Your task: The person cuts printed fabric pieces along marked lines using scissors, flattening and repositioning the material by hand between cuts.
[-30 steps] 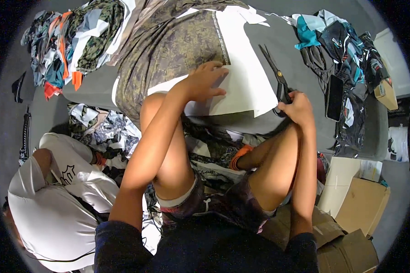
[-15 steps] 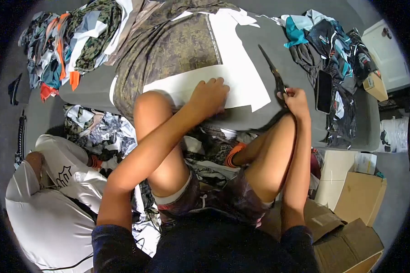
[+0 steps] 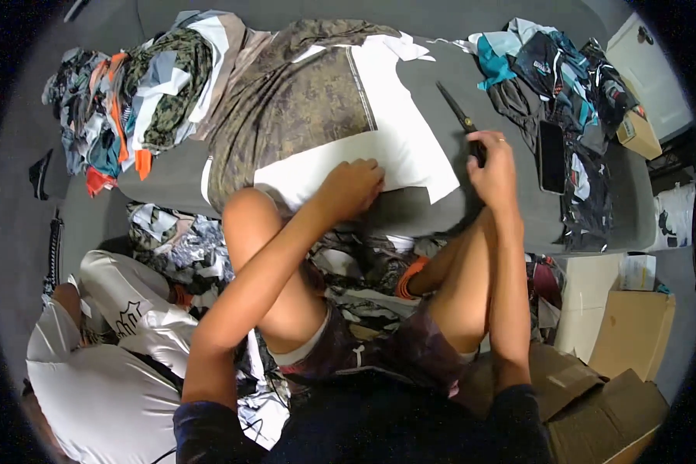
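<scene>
Head view: the left hand curls its fingers at the low edge of the white cloth on the grey sofa, and I cannot tell if its grip pinches. Just beside the cloth, the right hand bends over the handles of the black scissors; I cannot tell if its grip squeezes.

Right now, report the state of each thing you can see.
Camouflage fabric: spread out, partly creased.
White material: mostly flat, left hand at its lower edge.
Scissors: blades apparently closed, right hand over the handles.
Phone: lying flat, screen dark.
Left cloth pile: jumbled.
Right cloth pile: jumbled.
</scene>
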Motion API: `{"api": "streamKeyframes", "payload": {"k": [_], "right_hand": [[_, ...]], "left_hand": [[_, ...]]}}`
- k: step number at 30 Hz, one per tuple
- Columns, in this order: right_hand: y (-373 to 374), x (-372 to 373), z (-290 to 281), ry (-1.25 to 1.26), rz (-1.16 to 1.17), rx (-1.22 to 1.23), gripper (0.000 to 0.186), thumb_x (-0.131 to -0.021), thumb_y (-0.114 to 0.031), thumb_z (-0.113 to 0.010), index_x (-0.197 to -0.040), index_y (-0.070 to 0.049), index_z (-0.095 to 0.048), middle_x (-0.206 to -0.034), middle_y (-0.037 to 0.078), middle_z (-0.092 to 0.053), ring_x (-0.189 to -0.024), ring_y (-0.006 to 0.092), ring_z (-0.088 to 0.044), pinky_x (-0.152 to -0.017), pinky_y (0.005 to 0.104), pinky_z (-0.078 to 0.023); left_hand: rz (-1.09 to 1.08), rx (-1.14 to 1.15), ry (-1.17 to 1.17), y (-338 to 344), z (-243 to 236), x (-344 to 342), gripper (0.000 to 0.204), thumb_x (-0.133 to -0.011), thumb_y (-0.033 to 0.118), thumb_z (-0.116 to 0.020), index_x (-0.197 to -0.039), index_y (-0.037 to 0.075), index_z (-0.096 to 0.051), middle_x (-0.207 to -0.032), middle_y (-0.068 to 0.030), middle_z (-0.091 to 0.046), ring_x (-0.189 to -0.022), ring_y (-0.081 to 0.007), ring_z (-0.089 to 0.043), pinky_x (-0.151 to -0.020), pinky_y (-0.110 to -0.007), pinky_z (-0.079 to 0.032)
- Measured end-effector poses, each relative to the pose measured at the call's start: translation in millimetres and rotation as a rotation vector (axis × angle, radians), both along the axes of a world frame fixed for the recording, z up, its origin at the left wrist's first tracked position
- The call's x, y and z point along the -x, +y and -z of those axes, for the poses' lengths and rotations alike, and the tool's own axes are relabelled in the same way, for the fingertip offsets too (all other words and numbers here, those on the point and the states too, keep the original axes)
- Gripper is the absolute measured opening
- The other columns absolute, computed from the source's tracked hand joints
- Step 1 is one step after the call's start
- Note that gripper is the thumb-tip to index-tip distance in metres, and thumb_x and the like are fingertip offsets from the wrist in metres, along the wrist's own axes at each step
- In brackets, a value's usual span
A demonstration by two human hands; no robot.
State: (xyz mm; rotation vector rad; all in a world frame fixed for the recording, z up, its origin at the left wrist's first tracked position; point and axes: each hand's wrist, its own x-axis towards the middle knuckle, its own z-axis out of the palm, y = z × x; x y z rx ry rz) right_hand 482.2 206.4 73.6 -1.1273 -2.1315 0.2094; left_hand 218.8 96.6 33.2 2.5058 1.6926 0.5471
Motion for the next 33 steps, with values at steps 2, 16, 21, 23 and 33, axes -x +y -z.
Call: {"api": "streamKeyframes", "payload": {"k": [2, 16, 21, 23, 33], "right_hand": [[-30.8, 29.6, -11.8, 0.217, -0.378, 0.279, 0.022, -0.073, 0.0, -0.064, -0.094, -0.003, -0.066, -0.093, 0.008, -0.062, -0.077, 0.0225, -0.056, -0.073, 0.0299, -0.046], [-46.3, 47.3, 12.3, -0.225, -0.448, 0.359, 0.012, -0.076, -0.003, -0.062, -0.087, -0.006, -0.067, -0.081, 0.005, -0.056, -0.067, 0.0215, -0.052, -0.064, 0.0313, -0.044], [-46.5, 50.3, 13.5, -0.21, -0.429, 0.31, 0.011, -0.078, -0.005, -0.061, -0.086, -0.006, -0.067, -0.081, 0.004, -0.057, -0.065, 0.0204, -0.052, -0.063, 0.0312, -0.044], [-45.5, 50.9, 16.7, -0.184, -0.459, 0.264, 0.01, -0.078, -0.006, -0.061, -0.086, -0.007, -0.068, -0.081, 0.004, -0.057, -0.064, 0.0203, -0.052, -0.062, 0.0314, -0.044], [-41.8, 61.6, 16.6, -0.184, -0.456, 0.157, 0.008, -0.079, -0.01, -0.064, -0.086, -0.009, -0.068, -0.079, 0.002, -0.057, -0.063, 0.0208, -0.051, -0.06, 0.0315, -0.043]], "left_hand": [[-0.063, 0.045, -0.01, -3.9, -10.3, -4.3, 0.013, -0.087, 0.018, -0.055, -0.091, 0.006, -0.055, -0.088, -0.0119, -0.057, -0.078, -0.033, -0.058, -0.065, -0.043, -0.047], [0.045, -0.166, 0.056, -15.7, -9.4, -6.0, 0.014, -0.082, 0.022, -0.061, -0.091, 0.012, -0.056, -0.085, -0.0064, -0.056, -0.081, -0.0236, -0.057, -0.073, -0.036, -0.043], [0.004, -0.23, 0.127, -19.0, -6.1, -5.4, 0.011, -0.082, 0.021, -0.061, -0.088, 0.013, -0.056, -0.083, -0.0072, -0.056, -0.08, -0.022, -0.056, -0.079, -0.034, -0.041], [-0.048, -0.234, 0.142, -20.8, -5.7, -5.4, 0.01, -0.082, 0.02, -0.06, -0.087, 0.012, -0.056, -0.083, -0.0067, -0.057, -0.08, -0.0223, -0.056, -0.081, -0.035, -0.04], [-0.138, -0.232, 0.15, -21.2, -0.6, -4.4, 0.009, -0.084, 0.02, -0.059, -0.086, 0.012, -0.057, -0.083, -0.0052, -0.058, -0.08, -0.0251, -0.055, -0.083, -0.038, -0.038]]}}
